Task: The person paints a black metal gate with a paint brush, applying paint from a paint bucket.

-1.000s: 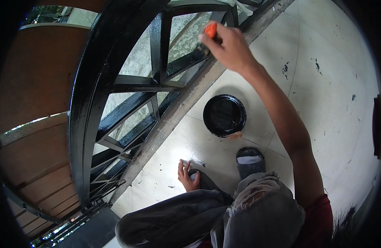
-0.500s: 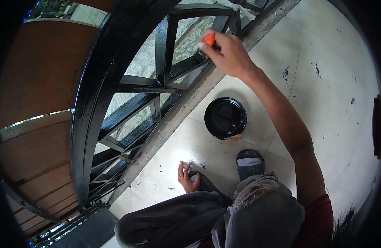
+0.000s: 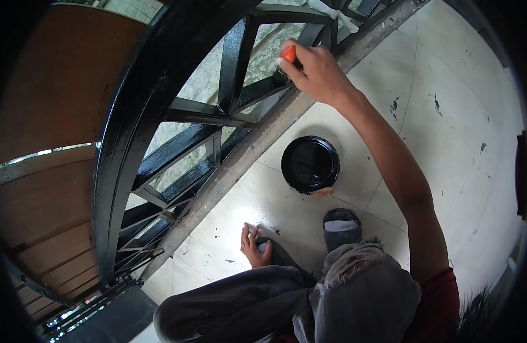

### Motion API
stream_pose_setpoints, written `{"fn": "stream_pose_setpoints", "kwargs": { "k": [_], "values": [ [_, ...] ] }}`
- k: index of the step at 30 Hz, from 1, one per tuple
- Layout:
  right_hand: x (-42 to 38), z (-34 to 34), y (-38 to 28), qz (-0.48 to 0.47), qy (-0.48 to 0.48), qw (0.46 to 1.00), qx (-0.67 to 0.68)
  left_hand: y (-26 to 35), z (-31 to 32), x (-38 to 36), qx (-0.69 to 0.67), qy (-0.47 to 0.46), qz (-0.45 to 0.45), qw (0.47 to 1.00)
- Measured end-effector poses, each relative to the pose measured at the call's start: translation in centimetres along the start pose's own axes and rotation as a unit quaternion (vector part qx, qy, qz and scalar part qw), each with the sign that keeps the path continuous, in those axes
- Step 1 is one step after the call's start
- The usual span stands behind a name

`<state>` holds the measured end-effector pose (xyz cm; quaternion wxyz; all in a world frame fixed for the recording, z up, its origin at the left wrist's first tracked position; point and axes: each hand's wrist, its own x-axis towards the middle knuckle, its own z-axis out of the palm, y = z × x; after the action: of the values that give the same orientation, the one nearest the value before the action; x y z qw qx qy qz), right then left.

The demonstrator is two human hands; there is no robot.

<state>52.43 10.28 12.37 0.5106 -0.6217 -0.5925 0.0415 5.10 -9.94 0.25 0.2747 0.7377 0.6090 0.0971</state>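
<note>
My right hand (image 3: pixel 319 73) is closed round an orange-ended handle (image 3: pixel 289 54), beside the lower bars of a black metal railing (image 3: pixel 236 63). Whatever is at the handle's other end is hidden by the hand and the bars. Below the hand, on the pale tiled floor, stands a round black container (image 3: pixel 310 164) with dark, shiny contents and a brown patch at its near rim. My left hand (image 3: pixel 256 247) holds nothing; its fingers are apart near the floor, next to my left sandal (image 3: pixel 275 251).
Brown wooden boards (image 3: pixel 57 86) lie beyond the railing at the left. A concrete ledge (image 3: pixel 229 166) runs along the railing's foot. A white cloth (image 3: pixel 339 16) hangs at the top. Dark specks mark the floor tiles (image 3: pixel 446 148). My right sandal (image 3: pixel 342 228) is below the container.
The view has shifted slightly. My right hand stays at nearly the same place by the bars, still round the handle. My left hand remains low by the sandal.
</note>
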Motion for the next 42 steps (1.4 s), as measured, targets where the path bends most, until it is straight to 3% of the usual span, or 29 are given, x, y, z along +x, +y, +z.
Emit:
{"fn": "stream_pose_setpoints", "kwargs": {
  "k": [1,6,8,12,14,18,22,24,34,42],
  "values": [
    [0.0,0.3,-0.1,-0.005,-0.035,0.999,-0.027,-0.1,-0.1,0.0,0.004,-0.001,0.003,1.000],
    [0.7,-0.3,-0.1,-0.012,-0.007,1.000,-0.008,0.0,0.0,0.0,0.002,-0.006,-0.005,1.000],
    [1.0,-0.3,-0.2,-0.016,-0.062,0.994,-0.090,0.0,-0.1,0.0,0.003,-0.003,-0.005,1.000],
    [1.5,-0.9,-0.4,-0.015,-0.039,0.997,-0.070,0.4,-0.2,0.0,-0.002,-0.002,-0.008,1.000],
    [1.2,-0.5,0.1,-0.005,-0.075,0.990,-0.116,0.5,-0.2,0.1,-0.004,0.000,-0.008,1.000],
    [1.7,-1.5,-1.0,0.004,-0.056,0.997,-0.056,0.8,-0.4,0.1,0.000,-0.005,-0.012,1.000],
    [1.2,-1.0,-0.4,-0.009,-0.088,0.991,-0.097,1.1,-0.6,0.2,0.003,-0.008,-0.013,1.000],
    [1.0,-1.5,-0.9,-0.015,-0.042,0.998,-0.045,1.0,-0.5,0.1,0.000,-0.004,-0.010,1.000],
    [0.3,-1.5,-0.4,-0.035,-0.064,0.996,-0.054,0.9,-0.4,0.1,-0.003,-0.005,-0.026,1.000],
    [-0.2,-2.8,-0.5,0.030,-0.081,0.996,-0.036,1.2,-0.6,0.2,-0.001,0.000,-0.023,1.000]
  ]
}}
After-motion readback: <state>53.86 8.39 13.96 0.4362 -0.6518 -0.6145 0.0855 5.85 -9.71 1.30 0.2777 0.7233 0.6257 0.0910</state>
